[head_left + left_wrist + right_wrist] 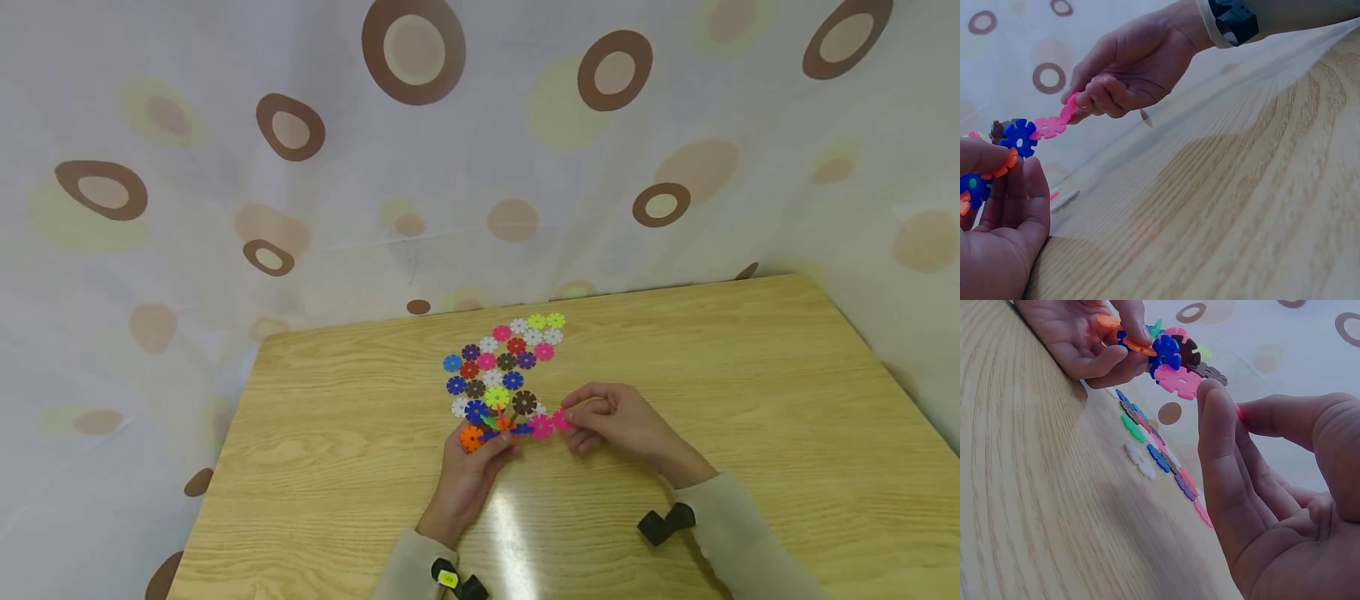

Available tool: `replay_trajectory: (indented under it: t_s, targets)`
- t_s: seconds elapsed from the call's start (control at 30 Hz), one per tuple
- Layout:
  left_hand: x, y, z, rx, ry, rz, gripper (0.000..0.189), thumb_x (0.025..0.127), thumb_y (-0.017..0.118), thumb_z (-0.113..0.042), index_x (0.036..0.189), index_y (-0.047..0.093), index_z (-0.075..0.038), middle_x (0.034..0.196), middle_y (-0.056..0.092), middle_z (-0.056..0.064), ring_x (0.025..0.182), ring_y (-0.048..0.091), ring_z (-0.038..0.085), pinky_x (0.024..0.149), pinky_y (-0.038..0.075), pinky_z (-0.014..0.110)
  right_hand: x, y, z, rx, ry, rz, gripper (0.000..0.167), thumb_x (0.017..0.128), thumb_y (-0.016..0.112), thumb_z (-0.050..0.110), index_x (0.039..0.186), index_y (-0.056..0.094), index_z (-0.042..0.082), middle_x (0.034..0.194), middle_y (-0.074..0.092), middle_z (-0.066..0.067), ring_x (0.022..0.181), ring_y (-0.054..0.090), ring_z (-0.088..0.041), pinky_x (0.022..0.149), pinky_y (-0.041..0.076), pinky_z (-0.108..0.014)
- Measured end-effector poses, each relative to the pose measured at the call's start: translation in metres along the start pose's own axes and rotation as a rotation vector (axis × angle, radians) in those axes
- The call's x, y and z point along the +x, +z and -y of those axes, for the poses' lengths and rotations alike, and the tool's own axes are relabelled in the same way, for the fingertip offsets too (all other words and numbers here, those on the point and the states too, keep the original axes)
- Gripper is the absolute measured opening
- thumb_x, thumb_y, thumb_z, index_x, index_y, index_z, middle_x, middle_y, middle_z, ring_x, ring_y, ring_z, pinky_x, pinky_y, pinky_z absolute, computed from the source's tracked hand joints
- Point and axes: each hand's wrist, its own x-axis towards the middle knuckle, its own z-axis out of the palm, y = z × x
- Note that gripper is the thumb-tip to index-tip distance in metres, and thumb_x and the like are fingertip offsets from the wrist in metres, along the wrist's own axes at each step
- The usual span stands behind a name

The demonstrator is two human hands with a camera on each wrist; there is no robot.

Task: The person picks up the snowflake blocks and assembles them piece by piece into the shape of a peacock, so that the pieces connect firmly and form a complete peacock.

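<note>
My left hand (pixel 467 473) grips a built-up cluster of notched plastic snowflake discs, its thumb on an orange disc (pixel 1005 164) at the middle. Blue, brown, yellow, green and orange discs branch from the cluster, and a pink disc (pixel 1179 381) sticks out on its right side. My right hand (pixel 628 427) pinches another pink disc (pixel 1070 108) between thumb and index finger. Edge to edge, the two pink discs meet; whether their notches interlock I cannot tell. In the right wrist view, fingertips hide most of the pinched disc.
Behind the cluster, loose discs in several colours lie flat in rows on the wooden table (pixel 337 467), with a white disc (pixel 1139 460) near the front of them. A spotted curtain (pixel 465 167) hangs along the table's back edge and sides.
</note>
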Motion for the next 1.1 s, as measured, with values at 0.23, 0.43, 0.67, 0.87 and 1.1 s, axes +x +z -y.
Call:
replay_trajectory:
  t_s: [0.23,0.43,0.67,0.87,1.1]
  targets:
    - [0.000,0.000,0.000,0.012,-0.001,-0.006,0.047,0.099,0.067,0.009,0.144,0.056,-0.001,0.114,0.075,-0.002,0.095,0.076,0.014,0.095,0.068,0.033,0.001,0.003,-0.003,0.023,-0.011,0.032,0.037,0.108,0.067,0.010,0.131,0.058,-0.019,0.109,0.081,-0.028,0.087,0.083,-0.019,0.080,0.071,-0.035]
    - [-0.001,-0.001,-0.001,0.020,0.020,0.009,0.050,0.100,0.068,0.007,0.147,0.055,-0.004,0.117,0.075,-0.001,0.097,0.075,0.015,0.096,0.067,0.033,0.002,0.003,-0.006,0.047,-0.015,0.041,0.039,0.109,0.065,0.009,0.135,0.055,-0.019,0.107,0.081,-0.025,0.090,0.082,-0.020,0.081,0.070,-0.033]
    - [0.000,-0.001,0.001,0.020,0.051,0.016,0.042,0.100,0.067,0.009,0.139,0.060,-0.007,0.112,0.075,-0.001,0.094,0.075,0.015,0.093,0.068,0.032,0.001,0.003,-0.006,0.068,-0.010,0.050,0.033,0.109,0.063,0.006,0.131,0.057,-0.018,0.105,0.082,-0.025,0.089,0.083,-0.018,0.081,0.070,-0.033]
    - [-0.001,0.001,0.001,0.045,0.069,-0.010,0.046,0.098,0.071,0.009,0.142,0.058,0.001,0.114,0.077,0.000,0.091,0.075,0.015,0.092,0.068,0.032,0.001,0.006,-0.003,0.068,0.020,0.006,0.030,0.108,0.062,0.006,0.127,0.060,-0.017,0.099,0.083,-0.018,0.085,0.082,-0.015,0.078,0.070,-0.030]
    - [-0.002,0.004,0.001,0.225,0.109,-0.089,0.046,0.094,0.078,0.006,0.137,0.062,0.006,0.110,0.080,0.002,0.087,0.080,0.014,0.090,0.069,0.030,0.002,0.013,0.000,0.108,0.060,-0.051,0.033,0.106,0.066,0.007,0.128,0.061,-0.018,0.096,0.084,-0.011,0.083,0.081,-0.014,0.079,0.069,-0.028]
